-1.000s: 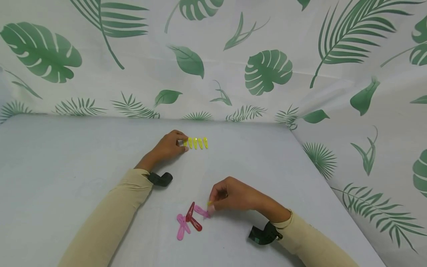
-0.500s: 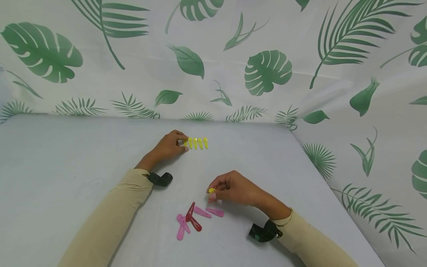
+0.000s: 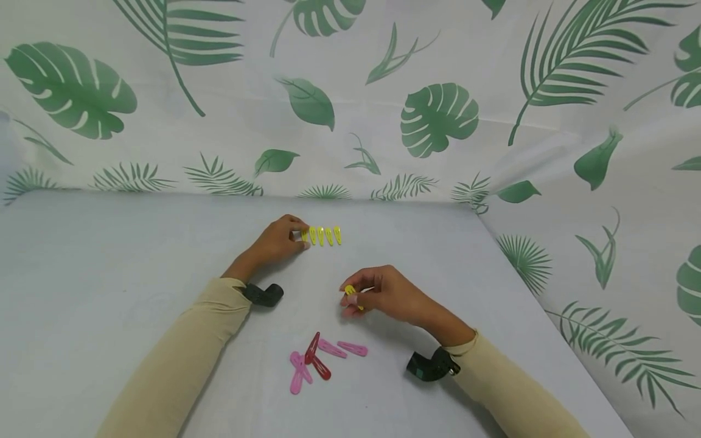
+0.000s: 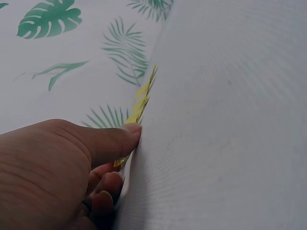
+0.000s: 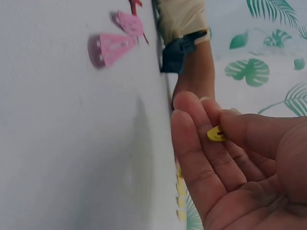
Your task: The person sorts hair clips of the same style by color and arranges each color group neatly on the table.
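Observation:
Several yellow snap hair clips (image 3: pixel 321 236) lie side by side in a row at the back of the white table. My left hand (image 3: pixel 276 238) is at the row's left end, its thumb and index finger pinching the leftmost yellow hair clip (image 3: pixel 304 235) at its two ends; the left wrist view shows the thumb (image 4: pixel 122 139) against it. In front and to the right, my right hand (image 3: pixel 386 295) is raised over the table. Between its thumb and fingers it pinches another yellow hair clip (image 5: pixel 216 134), mostly covered by the thumb in the right wrist view.
Nearer the front lies a loose group: pink hair clips (image 3: pixel 353 348) and red hair clips (image 3: pixel 322 367), some crossing each other. A white cloth with green leaves (image 3: pixel 367 121) hangs behind the table (image 3: pixel 137 261) and along its right side.
My right hand has lifted away from the pink clips with a yellow hair clip and moved toward the back. The pink clip it covered now shows fully. My left hand has stayed put.

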{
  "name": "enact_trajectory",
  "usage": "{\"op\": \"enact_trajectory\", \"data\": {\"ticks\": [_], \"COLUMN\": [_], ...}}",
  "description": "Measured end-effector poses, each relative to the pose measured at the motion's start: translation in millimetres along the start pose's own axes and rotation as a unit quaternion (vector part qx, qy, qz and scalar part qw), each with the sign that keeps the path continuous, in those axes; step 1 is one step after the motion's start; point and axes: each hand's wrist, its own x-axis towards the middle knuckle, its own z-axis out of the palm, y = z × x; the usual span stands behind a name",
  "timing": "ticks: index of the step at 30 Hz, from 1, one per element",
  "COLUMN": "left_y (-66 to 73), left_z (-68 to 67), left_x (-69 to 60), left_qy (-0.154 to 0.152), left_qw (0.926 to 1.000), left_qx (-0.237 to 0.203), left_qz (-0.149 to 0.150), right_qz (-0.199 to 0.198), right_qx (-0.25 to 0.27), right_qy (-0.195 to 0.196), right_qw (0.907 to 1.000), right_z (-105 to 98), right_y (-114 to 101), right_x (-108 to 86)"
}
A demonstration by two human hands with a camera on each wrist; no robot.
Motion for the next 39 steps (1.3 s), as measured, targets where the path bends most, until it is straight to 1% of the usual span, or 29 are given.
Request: {"op": "enact_trajectory", "data": {"ticks": [6, 13, 16, 19, 24, 27, 31, 39], "left_y": [-0.7, -1.3, -2.1, -1.8, -2.0, -3.3, -5.5, -5.9], "left_z": [0.5, 0.9, 1.8, 2.0, 2.7, 3.5, 4.4, 4.1], "left_x": [0.9, 1.3, 2.0, 1.7, 1.7, 2.5, 3.6, 5.1], "left_qy": [0.000, 0.002, 0.005, 0.007, 0.008, 0.007, 0.007, 0.011], "left_qw": [1.0000, 1.0000, 1.0000, 0.9999, 0.9999, 1.0000, 1.0000, 0.9999], "left_qx": [-0.001, -0.004, -0.008, -0.009, -0.007, -0.003, 0.001, 0.002], "left_qz": [-0.007, 0.002, 0.004, -0.001, -0.005, -0.004, -0.005, -0.001], "right_qz": [-0.006, 0.015, 0.022, 0.023, 0.009, 0.004, 0.010, 0.011], "right_qx": [0.006, 0.011, -0.003, -0.020, -0.038, -0.040, -0.037, -0.050], "right_qy": [0.029, 0.090, 0.111, 0.121, 0.138, 0.147, 0.157, 0.164], "right_qw": [0.9995, 0.9958, 0.9936, 0.9922, 0.9897, 0.9884, 0.9869, 0.9850], "right_z": [-8, -16, -19, -22, -30, -34, -38, -48], "right_y": [4, 5, 4, 4, 6, 7, 9, 15], "right_x": [5.2, 12.1, 15.9, 21.4, 33.0, 40.2, 49.4, 67.9]}}
